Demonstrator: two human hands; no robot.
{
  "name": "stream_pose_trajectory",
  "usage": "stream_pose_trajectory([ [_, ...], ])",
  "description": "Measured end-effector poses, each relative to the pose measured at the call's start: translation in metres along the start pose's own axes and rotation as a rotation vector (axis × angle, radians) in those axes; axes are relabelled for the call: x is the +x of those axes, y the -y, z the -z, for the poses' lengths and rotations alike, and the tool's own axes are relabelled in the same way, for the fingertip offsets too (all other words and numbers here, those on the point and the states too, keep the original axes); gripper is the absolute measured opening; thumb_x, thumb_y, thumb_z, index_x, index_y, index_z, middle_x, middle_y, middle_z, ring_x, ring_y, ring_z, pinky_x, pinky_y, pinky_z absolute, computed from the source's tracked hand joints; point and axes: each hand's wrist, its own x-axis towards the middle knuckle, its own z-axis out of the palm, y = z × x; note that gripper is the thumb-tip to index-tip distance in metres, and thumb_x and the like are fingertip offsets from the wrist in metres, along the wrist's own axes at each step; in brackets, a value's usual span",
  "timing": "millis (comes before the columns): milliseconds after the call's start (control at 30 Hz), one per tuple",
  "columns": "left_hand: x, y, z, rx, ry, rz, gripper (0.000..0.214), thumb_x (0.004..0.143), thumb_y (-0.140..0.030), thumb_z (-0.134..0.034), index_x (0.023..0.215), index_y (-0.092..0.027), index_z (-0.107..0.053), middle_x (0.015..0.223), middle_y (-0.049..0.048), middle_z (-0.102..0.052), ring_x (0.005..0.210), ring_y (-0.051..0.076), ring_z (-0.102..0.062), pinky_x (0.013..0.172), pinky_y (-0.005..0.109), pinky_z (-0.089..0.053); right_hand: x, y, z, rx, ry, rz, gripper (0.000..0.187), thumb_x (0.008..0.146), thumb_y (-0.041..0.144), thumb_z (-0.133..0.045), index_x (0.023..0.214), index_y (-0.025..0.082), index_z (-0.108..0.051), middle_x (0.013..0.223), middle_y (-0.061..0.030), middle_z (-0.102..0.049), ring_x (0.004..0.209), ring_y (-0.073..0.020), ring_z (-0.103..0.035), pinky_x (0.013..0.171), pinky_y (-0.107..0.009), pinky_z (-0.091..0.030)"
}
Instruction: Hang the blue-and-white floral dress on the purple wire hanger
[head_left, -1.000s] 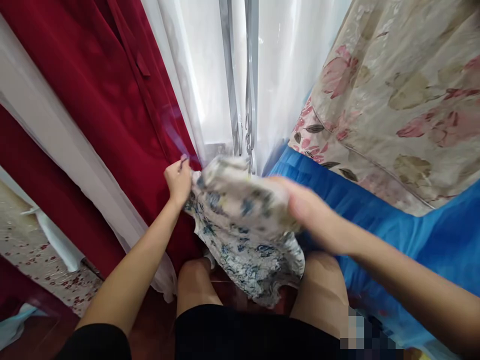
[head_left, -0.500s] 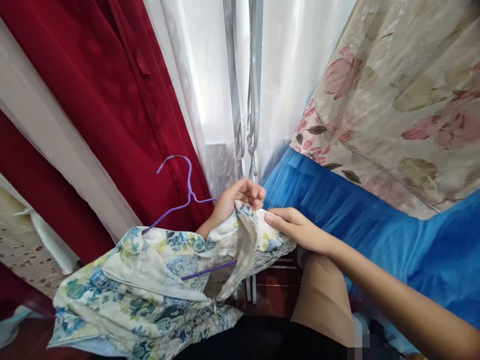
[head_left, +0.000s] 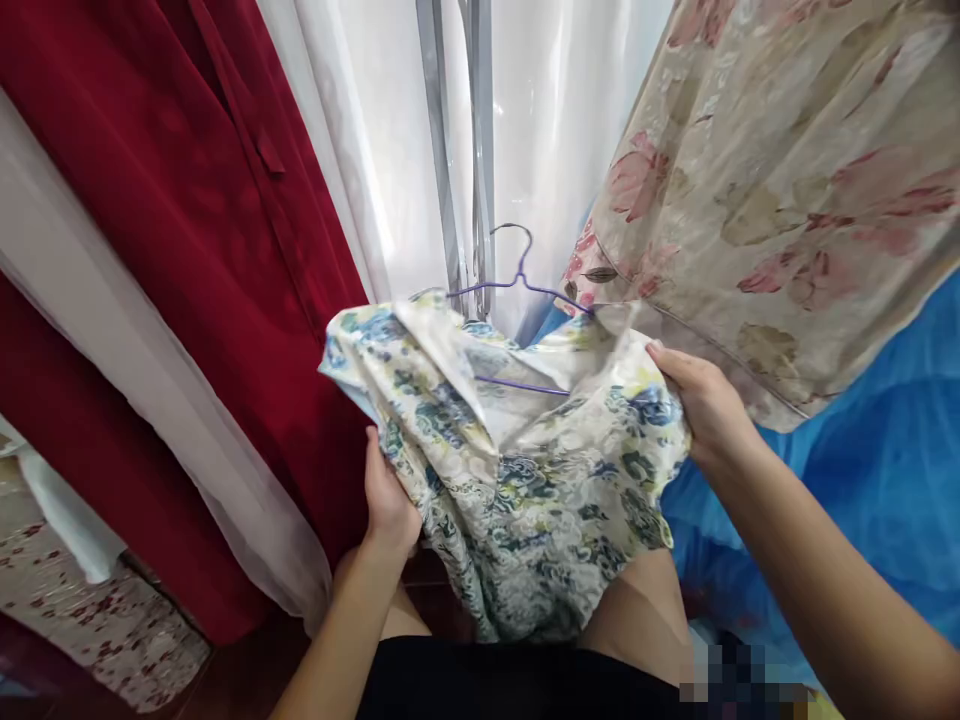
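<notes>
A white garment with a blue and green flower print [head_left: 517, 460] hangs on a purple wire hanger [head_left: 517, 275] in front of me. My left hand [head_left: 388, 500] grips the garment's left side from below, fingers tucked under the cloth. My right hand [head_left: 701, 400] holds its right shoulder, fingers closed over the fabric. The hanger's hook points up, just in front of the grey metal window frame [head_left: 457, 150]. The garment's hem falls over my knees.
A dark red curtain [head_left: 187, 250] and a white sheer curtain [head_left: 360, 130] hang on the left. On the right hang a cream fabric with pink flowers [head_left: 787, 180] and a blue tulle fabric [head_left: 862, 480]. A red-speckled surface [head_left: 82, 620] lies bottom left.
The garment has swung from my left side to upright in front of me. The hanger hook has moved right and up. My left hand has dropped to the garment's left edge; my right holds its shoulder.
</notes>
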Motion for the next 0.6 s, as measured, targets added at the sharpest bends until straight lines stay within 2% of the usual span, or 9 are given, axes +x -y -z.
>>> stream_pose_trajectory([
  [67, -0.011, 0.006, 0.015, 0.077, -0.114, -0.069, 0.06, 0.093, -0.07, -0.052, 0.125, -0.023, -0.07, 0.129, 0.0077, -0.072, 0.138, 0.029, -0.055, 0.115, 0.039, -0.046, -0.001, 0.003, -0.013, -0.032, 0.056, -0.018, 0.024, 0.07, 0.033, -0.083, 0.079, 0.013, -0.073, 0.075, -0.0157, -0.076, 0.062, -0.0244, -0.07, 0.05, -0.031, -0.046],
  [133, -0.026, 0.015, 0.031, 0.228, -0.186, -0.06, 0.062, 0.084, -0.072, -0.064, 0.123, -0.024, -0.071, 0.13, 0.0071, -0.071, 0.138, 0.03, -0.055, 0.116, 0.041, -0.046, -0.005, 0.004, -0.015, -0.066, 0.09, -0.036, 0.026, 0.07, 0.034, -0.083, 0.081, 0.012, -0.074, 0.075, -0.0167, -0.076, 0.059, -0.0237, -0.069, 0.048, -0.031, -0.043],
  [233, -0.052, 0.03, 0.051, 0.429, -0.235, 0.067, 0.056, 0.069, -0.049, -0.089, 0.116, -0.025, -0.074, 0.124, 0.0074, -0.074, 0.131, 0.034, -0.061, 0.116, 0.047, -0.045, -0.012, 0.0, -0.002, -0.149, 0.128, -0.093, 0.033, 0.073, 0.042, -0.083, 0.084, 0.012, -0.074, 0.076, -0.0172, -0.075, 0.055, -0.0227, -0.066, 0.048, -0.032, -0.044],
  [300, -0.07, 0.04, 0.056, 0.482, -0.197, 0.108, 0.057, 0.068, -0.04, -0.091, 0.119, -0.021, -0.073, 0.122, 0.0095, -0.075, 0.128, 0.035, -0.063, 0.116, 0.05, -0.044, -0.015, -0.008, 0.01, -0.233, 0.095, -0.051, 0.037, 0.074, 0.046, -0.082, 0.089, 0.013, -0.074, 0.078, -0.0148, -0.074, 0.058, -0.0219, -0.065, 0.052, -0.033, -0.046],
  [367, -0.084, 0.049, 0.055, 0.515, -0.166, 0.088, 0.059, 0.072, -0.041, -0.088, 0.124, -0.016, -0.072, 0.123, 0.0127, -0.075, 0.127, 0.035, -0.064, 0.115, 0.05, -0.044, -0.021, -0.027, 0.023, -0.362, -0.053, 0.195, 0.037, 0.076, 0.045, -0.081, 0.098, 0.017, -0.073, 0.087, -0.0109, -0.074, 0.073, -0.0228, -0.067, 0.065, -0.035, -0.051],
  [467, -0.099, 0.057, 0.05, 0.604, -0.197, 0.031, 0.059, 0.074, -0.044, -0.085, 0.122, -0.013, -0.072, 0.123, 0.015, -0.074, 0.127, 0.035, -0.064, 0.112, 0.047, -0.048, -0.044, -0.079, 0.042, -0.503, -0.479, 0.622, 0.037, 0.078, 0.038, -0.078, 0.109, 0.021, -0.067, 0.106, -0.0071, -0.069, 0.103, -0.0234, -0.064, 0.089, -0.037, -0.05],
  [500, -0.101, 0.058, 0.049, 0.641, -0.197, 0.016, 0.057, 0.074, -0.045, -0.085, 0.119, -0.013, -0.074, 0.122, 0.0151, -0.075, 0.126, 0.035, -0.064, 0.111, 0.046, -0.049, -0.055, -0.101, 0.047, -0.438, -0.636, 0.637, 0.033, 0.08, 0.038, -0.075, 0.107, 0.021, -0.065, 0.103, -0.0061, -0.068, 0.097, -0.0218, -0.064, 0.087, -0.036, -0.05],
  [533, -0.103, 0.059, 0.048, 0.68, -0.184, 0.005, 0.054, 0.074, -0.046, -0.084, 0.116, -0.013, -0.075, 0.121, 0.0151, -0.075, 0.125, 0.035, -0.065, 0.11, 0.045, -0.05, -0.068, -0.123, 0.051, -0.336, -0.732, 0.549, 0.026, 0.083, 0.04, -0.07, 0.099, 0.021, -0.064, 0.093, -0.0037, -0.065, 0.083, -0.0191, -0.063, 0.078, -0.033, -0.05],
  [600, -0.104, 0.058, 0.048, 0.754, -0.152, -0.011, 0.05, 0.074, -0.047, -0.084, 0.111, -0.013, -0.077, 0.118, 0.0153, -0.076, 0.122, 0.035, -0.067, 0.11, 0.046, -0.05, -0.092, -0.161, 0.049, -0.284, -0.65, 0.331, 0.029, 0.088, 0.049, -0.062, 0.084, 0.02, -0.063, 0.076, -0.0024, -0.062, 0.065, -0.0178, -0.058, 0.063, -0.031, -0.047],
])
